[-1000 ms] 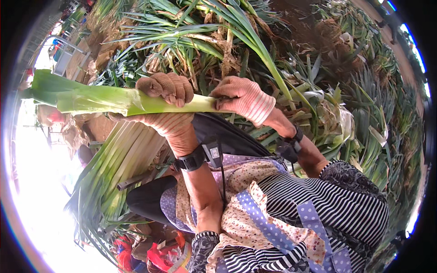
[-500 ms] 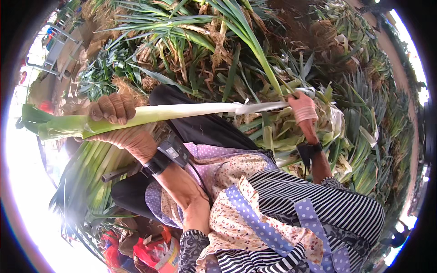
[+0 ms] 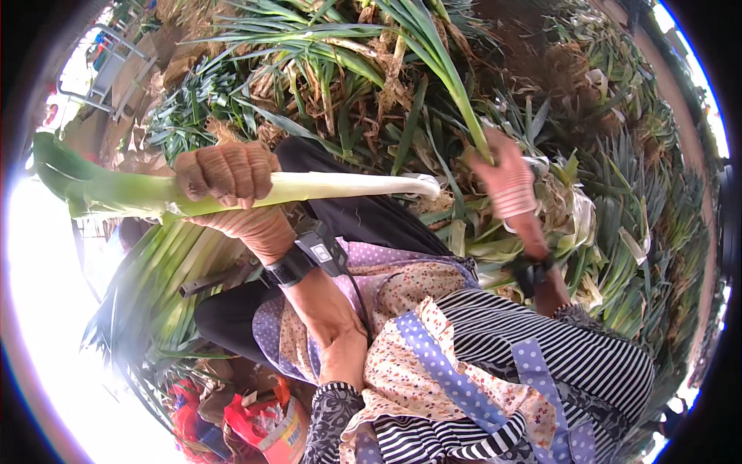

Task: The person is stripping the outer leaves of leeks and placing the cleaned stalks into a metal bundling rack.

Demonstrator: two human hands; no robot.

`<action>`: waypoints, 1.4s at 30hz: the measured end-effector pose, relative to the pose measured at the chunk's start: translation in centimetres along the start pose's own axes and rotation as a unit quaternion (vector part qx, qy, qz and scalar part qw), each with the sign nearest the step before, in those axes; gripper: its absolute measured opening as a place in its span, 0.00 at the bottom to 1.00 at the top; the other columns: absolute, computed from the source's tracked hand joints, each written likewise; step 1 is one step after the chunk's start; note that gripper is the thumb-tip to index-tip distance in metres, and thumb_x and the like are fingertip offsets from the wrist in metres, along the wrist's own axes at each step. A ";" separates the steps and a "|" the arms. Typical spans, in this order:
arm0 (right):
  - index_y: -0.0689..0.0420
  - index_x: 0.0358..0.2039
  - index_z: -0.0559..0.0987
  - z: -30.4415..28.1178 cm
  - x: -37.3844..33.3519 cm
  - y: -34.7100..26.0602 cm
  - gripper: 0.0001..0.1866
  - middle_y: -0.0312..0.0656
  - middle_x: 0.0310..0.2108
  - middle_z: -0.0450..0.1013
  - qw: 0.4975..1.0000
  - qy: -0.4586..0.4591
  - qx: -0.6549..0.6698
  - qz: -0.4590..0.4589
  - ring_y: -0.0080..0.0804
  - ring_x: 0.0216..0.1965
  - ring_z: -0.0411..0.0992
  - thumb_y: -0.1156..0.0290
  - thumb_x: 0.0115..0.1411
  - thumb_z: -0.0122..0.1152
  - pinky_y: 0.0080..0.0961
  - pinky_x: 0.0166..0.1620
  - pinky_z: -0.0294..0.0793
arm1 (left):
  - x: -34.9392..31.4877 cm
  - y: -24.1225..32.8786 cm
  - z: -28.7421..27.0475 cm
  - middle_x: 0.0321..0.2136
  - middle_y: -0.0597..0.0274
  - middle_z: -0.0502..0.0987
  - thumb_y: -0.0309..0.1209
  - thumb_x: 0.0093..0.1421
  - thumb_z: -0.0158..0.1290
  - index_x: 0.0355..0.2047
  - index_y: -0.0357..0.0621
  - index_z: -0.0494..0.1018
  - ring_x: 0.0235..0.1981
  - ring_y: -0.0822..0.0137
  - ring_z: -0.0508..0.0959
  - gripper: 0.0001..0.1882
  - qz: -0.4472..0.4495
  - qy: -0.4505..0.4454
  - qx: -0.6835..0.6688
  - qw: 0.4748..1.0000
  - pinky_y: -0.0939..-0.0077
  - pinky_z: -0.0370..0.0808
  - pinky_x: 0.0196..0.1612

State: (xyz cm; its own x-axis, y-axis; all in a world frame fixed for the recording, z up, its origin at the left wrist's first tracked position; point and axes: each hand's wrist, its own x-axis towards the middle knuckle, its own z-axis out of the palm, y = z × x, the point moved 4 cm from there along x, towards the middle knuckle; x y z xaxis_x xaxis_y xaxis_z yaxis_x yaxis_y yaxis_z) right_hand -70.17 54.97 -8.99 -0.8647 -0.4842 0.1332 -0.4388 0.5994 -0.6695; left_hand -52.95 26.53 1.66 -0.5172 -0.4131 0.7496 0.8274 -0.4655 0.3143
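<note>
Inside curled left hand (image 3: 228, 172): leek (image 3: 332, 186) (white end rightward) | right hand (image 3: 506, 179): apart, blurred, opening and hold unclear

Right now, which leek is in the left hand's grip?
The leek with white end pointing right; the left hand wraps it, other leeks lie outside.

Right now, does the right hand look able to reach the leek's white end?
Probably yes: the white end of the leek juts clear of the left hand toward the right hand, and nothing seems to block the gap. Blur hides whether the right hand holds anything.
</note>
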 end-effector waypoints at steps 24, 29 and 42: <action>0.60 0.42 0.75 5.8 1.5 -8.1 0.16 0.32 0.28 0.71 0.863 -0.366 0.346 -0.026 0.18 0.32 0.67 0.61 0.62 0.50 0.15 0.41 0.69 | 0.6 -3.7 1.0 0.08 0.72 0.62 0.42 0.62 0.45 0.16 0.52 0.63 0.07 0.79 0.61 0.18 -0.070 -0.059 -0.164 0.982 0.83 0.63 0.10; 0.57 0.35 0.80 6.7 0.0 -7.7 0.11 0.33 0.28 0.75 0.864 -0.338 0.369 0.051 0.15 0.32 0.69 0.66 0.52 0.65 0.16 0.38 0.69 | 0.6 -3.3 1.1 0.08 0.72 0.63 0.43 0.62 0.45 0.16 0.52 0.64 0.07 0.78 0.61 0.18 -0.067 -0.078 -0.147 0.984 0.82 0.64 0.11; 0.50 0.36 0.79 7.6 1.1 5.9 0.14 0.43 0.28 0.75 0.981 -0.159 -0.103 0.032 0.43 0.33 0.73 0.56 0.53 0.56 0.32 0.37 0.71 | -0.8 1.9 -0.4 0.07 0.80 0.57 0.30 0.63 0.38 0.14 0.60 0.62 0.06 0.87 0.55 0.19 0.025 0.035 -0.042 0.998 0.93 0.57 0.12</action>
State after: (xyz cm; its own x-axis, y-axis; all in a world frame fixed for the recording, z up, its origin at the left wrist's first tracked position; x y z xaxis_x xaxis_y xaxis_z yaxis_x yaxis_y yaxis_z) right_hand -71.85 53.10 -18.36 -0.7867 -0.5960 -0.1611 -0.4540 0.7353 -0.5032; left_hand -51.08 25.68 1.45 -0.4922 -0.4890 0.7202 0.8326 -0.5059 0.2255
